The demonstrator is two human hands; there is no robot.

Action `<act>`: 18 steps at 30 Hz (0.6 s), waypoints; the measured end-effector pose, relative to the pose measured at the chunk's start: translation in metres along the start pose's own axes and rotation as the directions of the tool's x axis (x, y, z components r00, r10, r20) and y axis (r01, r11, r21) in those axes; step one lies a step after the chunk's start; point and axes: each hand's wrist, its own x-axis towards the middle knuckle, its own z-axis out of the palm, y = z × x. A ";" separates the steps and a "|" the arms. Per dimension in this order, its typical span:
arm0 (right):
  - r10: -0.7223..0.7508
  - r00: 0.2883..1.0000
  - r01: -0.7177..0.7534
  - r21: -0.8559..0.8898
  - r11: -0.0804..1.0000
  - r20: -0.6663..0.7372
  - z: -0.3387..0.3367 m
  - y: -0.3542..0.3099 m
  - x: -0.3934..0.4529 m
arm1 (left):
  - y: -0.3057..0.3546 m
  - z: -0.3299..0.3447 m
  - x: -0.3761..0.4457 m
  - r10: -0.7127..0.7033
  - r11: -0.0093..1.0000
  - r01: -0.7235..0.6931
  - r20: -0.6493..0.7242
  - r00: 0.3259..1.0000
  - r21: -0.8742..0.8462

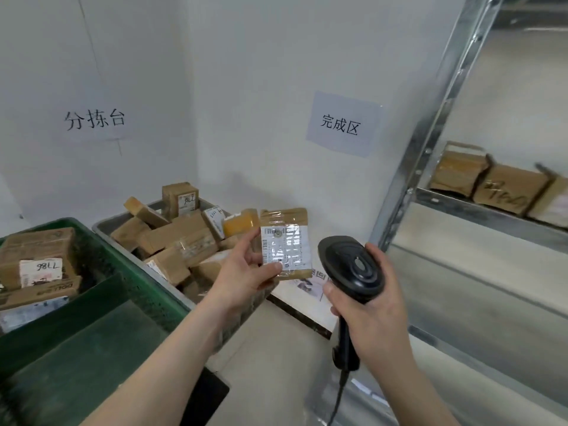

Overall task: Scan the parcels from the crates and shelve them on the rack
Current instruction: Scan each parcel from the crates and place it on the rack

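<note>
The task looks well short of finished. A few brown cardboard parcels (pixel 491 186) already stand on the grey metal rack (pixel 430 142) at three o'clock, while both crates hold plenty more. The grey plastic crate (pixel 104 224) at ten o'clock is heaped with taped brown boxes; the green plastic crate (pixel 101 250) at nine o'clock carries several more (one marked in handwriting).

At the centre, the left hand (pixel 246 272) pinches a small flat brown parcel with a white barcode label (pixel 284 244) between thumb and fingers, label facing the person. Just beside it at four o'clock, the right hand (pixel 372 309) grips the black handheld barcode scanner (pixel 350 269) by its handle, fingers wrapped round. The scan of this parcel seems the step in hand; shelving it comes after.
</note>
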 end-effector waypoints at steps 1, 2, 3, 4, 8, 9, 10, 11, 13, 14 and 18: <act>-0.014 1.000 0.014 -0.004 1.000 -0.020 -0.015 0.002 0.001 | 0.001 0.017 -0.001 0.006 1.000 -0.006 0.031 1.000 -0.004; -0.026 0.999 0.025 -0.008 1.000 -0.030 -0.030 0.003 0.002 | 0.002 0.034 -0.002 0.009 1.000 -0.009 0.060 0.998 -0.001; -0.027 0.999 0.027 -0.008 1.000 -0.045 -0.046 0.004 0.002 | 0.002 0.051 -0.003 0.011 1.000 -0.011 0.085 0.996 0.006; -0.023 0.998 0.022 -0.007 1.000 -0.059 -0.061 0.006 0.002 | 0.002 0.068 -0.004 0.010 1.000 -0.011 0.105 0.994 0.008; 0.019 0.990 -0.023 -0.028 0.999 -0.137 -0.119 0.016 -0.001 | 0.003 0.138 -0.014 0.004 1.000 -0.006 0.169 0.986 0.014; 0.022 0.987 -0.026 -0.025 0.999 -0.161 -0.136 0.017 -0.003 | 0.002 0.156 -0.017 0.006 1.000 -0.011 0.196 0.981 0.024; 0.021 0.983 -0.026 -0.021 0.999 -0.182 -0.153 0.020 -0.004 | 0.001 0.174 -0.020 0.009 0.999 -0.016 0.226 0.974 0.031; 0.018 0.979 -0.023 -0.021 1.000 -0.203 -0.171 0.022 -0.006 | 0.000 0.192 -0.023 0.007 0.999 -0.017 0.257 0.966 0.037; 0.026 0.972 -0.031 -0.017 0.999 -0.235 -0.207 0.027 -0.011 | -0.002 0.229 -0.029 0.001 0.999 -0.016 0.310 0.951 0.046; 0.032 0.968 -0.036 -0.011 0.999 -0.251 -0.229 0.031 -0.013 | -0.004 0.253 -0.034 0.000 0.999 -0.017 0.334 0.943 0.049; 0.012 0.942 -0.026 -0.038 0.999 -0.334 -0.293 0.040 -0.018 | -0.008 0.322 -0.048 0.001 1.000 -0.010 0.399 0.917 0.021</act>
